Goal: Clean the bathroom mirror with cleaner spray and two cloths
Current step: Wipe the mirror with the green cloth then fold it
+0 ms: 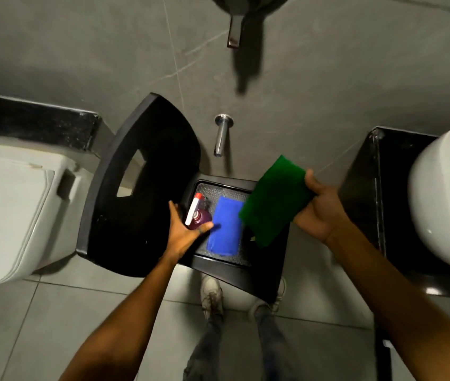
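1. Big white toilet (6,215) on the left, lid down.
2. Black chair (135,188) in the middle, seat full of cleaning things.
3. White sink (443,202) on the right, on a black counter (369,188).
4. Green cloth (270,202) up in the air over the seat, pinched tight in the right hand (320,213).
5. Blue cloth (225,226) flat on the seat, just beside the spray.
6. Purple spray bottle (197,215) on its side on the seat, with left hand (185,229) fingers curled round it.
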The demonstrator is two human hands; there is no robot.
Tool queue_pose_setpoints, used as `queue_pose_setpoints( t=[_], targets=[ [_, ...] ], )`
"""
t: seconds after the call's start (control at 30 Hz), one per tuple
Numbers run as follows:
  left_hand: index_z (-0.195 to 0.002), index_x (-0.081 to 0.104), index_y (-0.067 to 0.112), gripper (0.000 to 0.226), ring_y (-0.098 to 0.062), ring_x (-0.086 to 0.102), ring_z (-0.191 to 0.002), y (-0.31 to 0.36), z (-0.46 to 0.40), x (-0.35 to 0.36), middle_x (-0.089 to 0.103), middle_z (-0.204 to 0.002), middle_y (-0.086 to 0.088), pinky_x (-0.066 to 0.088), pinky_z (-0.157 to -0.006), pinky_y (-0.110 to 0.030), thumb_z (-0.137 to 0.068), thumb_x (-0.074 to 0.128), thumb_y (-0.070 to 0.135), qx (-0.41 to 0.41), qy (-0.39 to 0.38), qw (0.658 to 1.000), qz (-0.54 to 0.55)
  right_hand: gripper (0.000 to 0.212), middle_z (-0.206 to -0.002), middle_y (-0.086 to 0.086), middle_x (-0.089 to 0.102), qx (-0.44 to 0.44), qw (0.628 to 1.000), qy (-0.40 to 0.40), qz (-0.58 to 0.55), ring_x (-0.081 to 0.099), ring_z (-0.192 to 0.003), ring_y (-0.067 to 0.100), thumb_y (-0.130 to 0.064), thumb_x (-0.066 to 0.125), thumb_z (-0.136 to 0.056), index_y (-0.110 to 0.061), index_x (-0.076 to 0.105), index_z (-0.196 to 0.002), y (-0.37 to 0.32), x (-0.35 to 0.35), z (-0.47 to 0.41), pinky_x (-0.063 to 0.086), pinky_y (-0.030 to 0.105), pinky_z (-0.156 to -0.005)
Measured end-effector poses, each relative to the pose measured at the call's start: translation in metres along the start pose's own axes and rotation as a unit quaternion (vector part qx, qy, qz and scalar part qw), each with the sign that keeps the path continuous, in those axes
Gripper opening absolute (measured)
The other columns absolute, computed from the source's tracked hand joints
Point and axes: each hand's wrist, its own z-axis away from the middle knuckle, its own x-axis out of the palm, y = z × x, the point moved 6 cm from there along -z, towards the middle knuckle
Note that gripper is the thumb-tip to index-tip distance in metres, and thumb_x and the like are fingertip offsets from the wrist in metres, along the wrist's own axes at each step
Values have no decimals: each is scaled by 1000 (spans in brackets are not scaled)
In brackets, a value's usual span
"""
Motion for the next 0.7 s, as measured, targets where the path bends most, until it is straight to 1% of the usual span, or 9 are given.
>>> queue_pose_setpoints(
  t=[0.07, 0.17, 0.23, 0.27, 0.33, 0.4, 0.5, 0.6, 0.7],
  targets=[
    [-163, -1, 12, 126, -25, 11, -159, 7, 25, -13, 2, -173, -12, 16, -130, -43, -75, 89, 22, 5, 54, 998, 21, 51, -118, 11, 74, -4, 1000, -18, -1, 71, -109, 27, -47, 39, -101, -11, 72, -117, -6, 10, 16, 59, 47, -89],
    [-161, 20, 7, 110, -16, 27, -153, 51, 85, -11, 21, -169, -13, 22, -126, -32, -78, 70, 60, 132, 116, 982, 71, 55, -122, 14, 72, -11, 999, -49, 7, 70, -112, 30, -49, 37, -100, -10, 66, -125, -17, 28, 41, 59, 47, -90],
    [-158, 29, 9, 100, -1, 47, -139, 94, 115, 24, 34, -164, -12, 37, -120, -26, -79, 68, 56, 149, 34, 974, 165, 57, -124, 16, 71, -31, 997, -64, -7, 69, -112, 32, -49, 38, -99, -7, 62, -129, -33, 40, 62, 59, 49, -88],
    [-157, 34, 10, 97, 1, 58, -127, 121, 129, 47, 41, -161, -14, 49, -111, -27, -78, 70, 52, 107, -31, 964, 242, 57, -124, 17, 70, -47, 997, -66, -19, 69, -113, 33, -49, 38, -99, -6, 62, -129, -43, 44, 76, 58, 50, -88],
    [-146, 56, 15, 81, -12, 75, -103, 177, 154, 97, 59, -148, -16, 64, -81, -37, -78, 74, 55, -27, -213, 913, 346, 56, -125, 18, 70, -77, 993, -69, -48, 69, -113, 34, -48, 40, -100, -6, 68, -123, -66, 53, 103, 57, 53, -90],
    [-135, 67, 16, 59, -26, 79, -92, 229, 175, 122, 72, -131, -15, 65, -74, -48, -88, 65, 50, -127, -322, 865, 362, 56, -123, 19, 70, -108, 988, -66, -85, 69, -111, 35, -48, 40, -100, -5, 73, -115, -96, 57, 127, 56, 56, -91],
    [-137, 61, 1, 43, -26, 80, -82, 302, 194, 136, 74, -116, -18, 67, -68, -42, -96, 59, 12, -93, -322, 875, 349, 62, -127, 20, 68, -208, 967, -65, -130, 67, -116, 36, -54, 42, -97, -3, 73, -115, -156, 53, 176, 54, 55, -96],
    [-130, 65, -4, 37, -25, 80, -80, 364, 223, 166, 75, -116, -21, 67, -71, -40, -94, 59, 1, -57, -345, 878, 326, 79, -140, 21, 59, -300, 932, -36, -199, 55, -131, 37, -66, 48, -88, -3, 58, -135, -197, 42, 221, 38, 50, -114],
    [-122, 67, -5, 30, -27, 80, -75, 410, 264, 218, 79, -107, -22, 67, -68, -41, -94, 59, -1, -38, -393, 870, 295, 63, -127, 16, 65, -397, 870, 8, -293, 68, -109, 32, -62, 46, -89, -14, 64, -127, -223, 31, 245, 44, 48, -106]
  ],
)
